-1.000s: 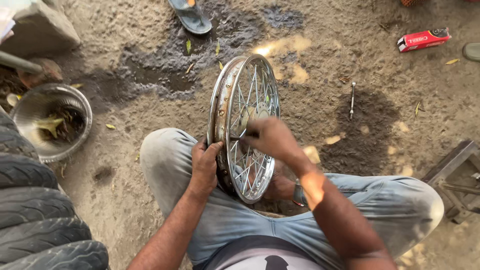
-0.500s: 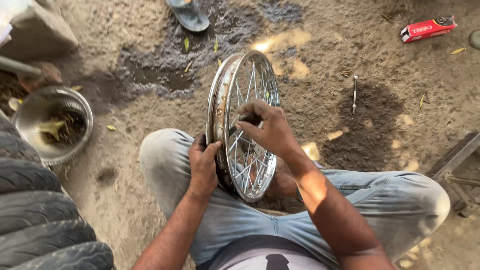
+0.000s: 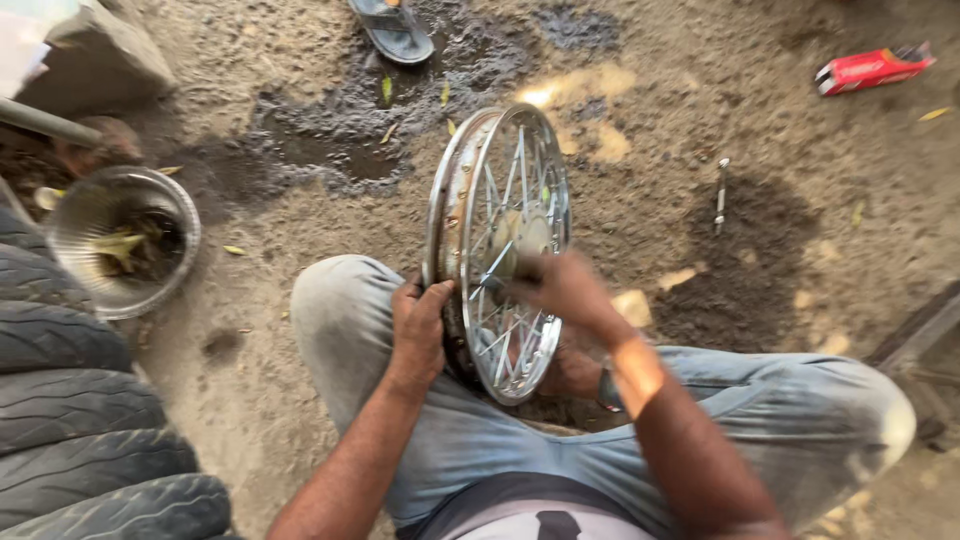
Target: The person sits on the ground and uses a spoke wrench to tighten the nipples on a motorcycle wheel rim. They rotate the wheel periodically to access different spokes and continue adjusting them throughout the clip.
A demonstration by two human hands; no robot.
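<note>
Right hand (image 3: 560, 285) shifted lower, wheel (image 3: 500, 240) upright

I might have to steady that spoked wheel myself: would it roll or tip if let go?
Probably both. The spoked wheel stands upright on its thin round rim on the dirt ground, steadied by the left hand. Metal rim and spokes look stiff, likely fairly heavy.
</note>
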